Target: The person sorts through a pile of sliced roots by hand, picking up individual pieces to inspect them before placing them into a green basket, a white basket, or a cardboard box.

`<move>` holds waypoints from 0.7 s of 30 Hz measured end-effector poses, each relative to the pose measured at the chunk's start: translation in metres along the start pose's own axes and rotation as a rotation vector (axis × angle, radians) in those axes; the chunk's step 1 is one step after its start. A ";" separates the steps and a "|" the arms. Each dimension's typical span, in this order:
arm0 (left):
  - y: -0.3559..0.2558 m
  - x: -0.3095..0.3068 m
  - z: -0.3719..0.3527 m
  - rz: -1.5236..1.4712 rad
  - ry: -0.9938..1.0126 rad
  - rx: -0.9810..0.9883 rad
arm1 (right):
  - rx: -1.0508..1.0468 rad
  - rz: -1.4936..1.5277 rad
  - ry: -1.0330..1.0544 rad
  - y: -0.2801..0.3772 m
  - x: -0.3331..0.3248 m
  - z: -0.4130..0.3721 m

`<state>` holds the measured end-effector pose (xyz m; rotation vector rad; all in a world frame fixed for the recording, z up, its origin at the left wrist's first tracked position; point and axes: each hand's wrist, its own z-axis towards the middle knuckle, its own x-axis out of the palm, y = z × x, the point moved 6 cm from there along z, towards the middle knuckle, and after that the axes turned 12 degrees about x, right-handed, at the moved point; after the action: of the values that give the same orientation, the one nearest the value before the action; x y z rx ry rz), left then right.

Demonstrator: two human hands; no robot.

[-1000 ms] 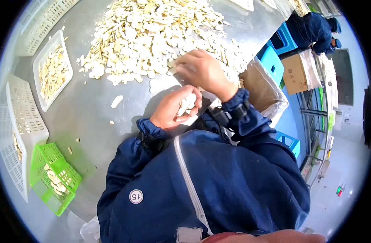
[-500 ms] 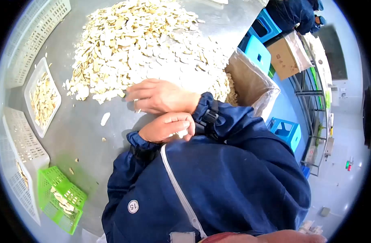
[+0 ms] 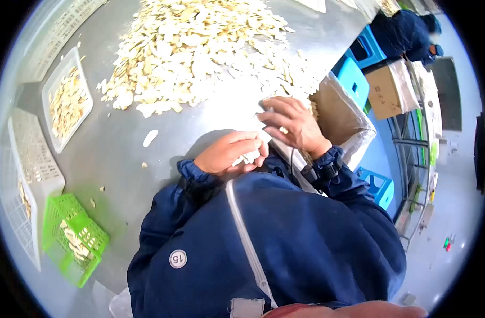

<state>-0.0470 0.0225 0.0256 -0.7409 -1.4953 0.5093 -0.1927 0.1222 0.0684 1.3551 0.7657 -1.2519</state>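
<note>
My left hand is curled closed around several white slices, held just in front of my jacket at the table's near edge. To its right, my right hand is over the table edge beside the lined box, its fingers bent and apart. A small pale piece shows between its thumb and fingers. Beyond both hands spreads a big heap of pale, dried-looking slices on the metal table. One loose white slice lies left of my left hand.
At left are a white tray of slices, white perforated baskets and a green basket with slices. A lined box stands at the table's right edge. Blue stools, a carton and a person are beyond.
My right hand has moved right, from the heap's near edge above my left hand to beside the lined box. My left hand stays closed on slices. The view has shifted slightly.
</note>
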 end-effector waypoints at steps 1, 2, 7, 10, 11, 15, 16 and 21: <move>0.005 -0.002 0.001 -0.006 0.014 0.007 | 0.045 0.008 -0.070 -0.011 0.004 0.001; 0.006 -0.002 0.000 0.002 0.028 0.004 | 0.175 0.046 -0.123 -0.029 0.004 0.005; 0.004 0.002 -0.001 0.075 0.109 -0.034 | 0.172 0.129 -0.362 -0.011 -0.007 0.057; 0.007 0.003 0.000 0.112 0.154 -0.033 | 0.074 0.211 -0.242 0.038 0.016 0.092; 0.005 0.004 0.001 0.122 0.172 -0.016 | 0.033 0.188 -0.235 0.052 0.021 0.101; 0.003 -0.001 -0.004 0.061 0.127 -0.027 | 0.033 0.127 -0.175 0.058 0.041 0.117; 0.000 0.001 -0.005 0.078 0.161 0.002 | 0.048 0.130 -0.160 0.054 0.038 0.114; 0.002 0.002 0.003 0.234 0.284 0.229 | 0.103 0.171 -0.088 0.039 0.026 0.111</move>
<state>-0.0499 0.0258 0.0257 -0.7752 -1.0728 0.7079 -0.1783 0.0028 0.0700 1.4072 0.5190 -1.2197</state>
